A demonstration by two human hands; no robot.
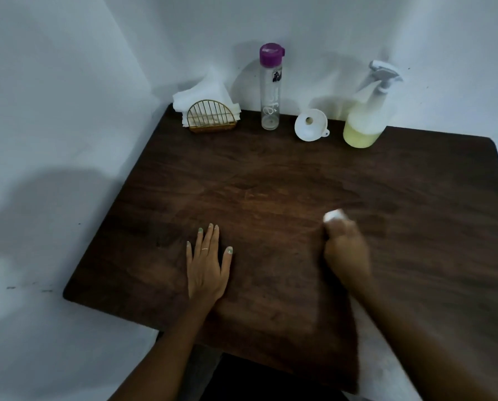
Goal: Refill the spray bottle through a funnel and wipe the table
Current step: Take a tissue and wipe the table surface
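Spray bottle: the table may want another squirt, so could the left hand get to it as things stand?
Probably yes. The left hand lies flat and holds nothing, and bare table runs from it to the spray bottle at the far edge. The right hand, gripping a white wad, sits off that line.

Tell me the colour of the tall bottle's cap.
Purple; the tall bottle's cap shows in the head view.

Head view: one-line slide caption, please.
Right hand wipes the table with a tissue wad; left hand rests flat.
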